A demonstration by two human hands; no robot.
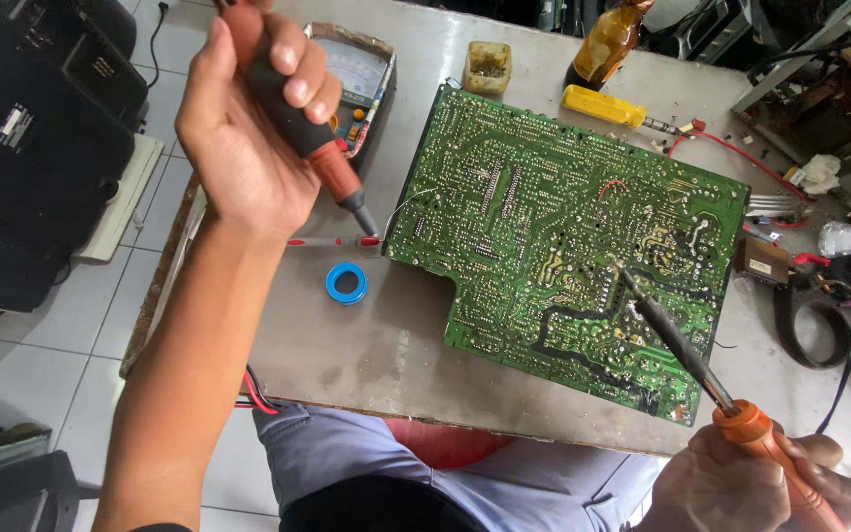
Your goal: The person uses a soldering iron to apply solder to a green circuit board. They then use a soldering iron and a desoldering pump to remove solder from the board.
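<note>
Both hands grip tools: left hand (248, 128) clasps a red-black desoldering pump (297, 113) beside the green circuit board (568, 246); right hand (755, 483) holds an orange soldering iron (701, 369) touching it.

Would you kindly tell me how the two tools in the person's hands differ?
The desoldering pump in the left hand is red and black, raised off the circuit board; the soldering iron in the right hand is orange-handled, its tip on the board. Both point down.
</note>
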